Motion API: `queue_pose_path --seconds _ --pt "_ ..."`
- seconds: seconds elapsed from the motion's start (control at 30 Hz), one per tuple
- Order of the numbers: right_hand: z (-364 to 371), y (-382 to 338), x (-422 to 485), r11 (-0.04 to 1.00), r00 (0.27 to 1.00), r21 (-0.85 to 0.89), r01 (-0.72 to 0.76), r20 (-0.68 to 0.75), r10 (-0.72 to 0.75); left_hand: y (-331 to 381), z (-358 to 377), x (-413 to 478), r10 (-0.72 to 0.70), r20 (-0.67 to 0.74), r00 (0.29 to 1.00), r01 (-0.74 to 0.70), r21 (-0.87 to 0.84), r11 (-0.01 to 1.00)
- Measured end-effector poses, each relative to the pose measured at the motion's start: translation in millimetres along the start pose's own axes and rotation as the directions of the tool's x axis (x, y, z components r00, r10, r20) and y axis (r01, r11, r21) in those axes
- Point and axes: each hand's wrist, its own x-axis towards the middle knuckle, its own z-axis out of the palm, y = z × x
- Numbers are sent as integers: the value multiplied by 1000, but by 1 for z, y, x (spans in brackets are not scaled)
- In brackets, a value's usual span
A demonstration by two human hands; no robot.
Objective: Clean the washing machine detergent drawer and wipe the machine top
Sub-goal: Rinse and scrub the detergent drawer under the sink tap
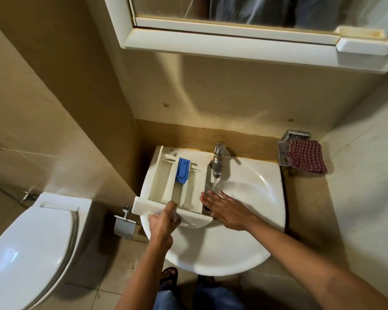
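Note:
The white detergent drawer (166, 189) lies across the left side of the white sink (255, 198), with a blue insert (182, 170) in its middle compartment. My left hand (162, 222) grips the drawer's front panel at the near edge. My right hand (224, 209) is flat with straight fingers over the basin, fingertips under the water stream (214, 185) running from the chrome tap (218, 161), right beside the drawer's right wall.
A red checked cloth (307, 158) hangs on a metal holder at the right wall. A mirror cabinet (244, 39) juts out overhead. A toilet (29, 249) with shut lid stands at the left, a paper holder (124, 223) beside it. My feet stand below the sink.

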Motion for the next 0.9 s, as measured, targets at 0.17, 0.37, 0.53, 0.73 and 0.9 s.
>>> queue_pose_path --seconds 0.17,0.37,0.53,0.73,0.9 --pt "12 -7 -4 998 995 37 50 -87 -47 10 -14 -6 -17 -23 1000 18 66 998" --pt "16 -17 -14 992 989 123 -27 -142 44 15 -33 -21 -31 -53 998 40 186 982" --pt "19 -24 -16 992 985 112 61 -168 -42 26 -32 -32 -12 -64 998 27 238 971" --pt "16 -35 -1 987 977 158 4 -213 30 44 -23 -35 124 -114 986 -74 367 927" --pt "25 -54 -1 965 973 210 160 -199 -118 57 -18 -39 191 -80 978 -124 513 849"
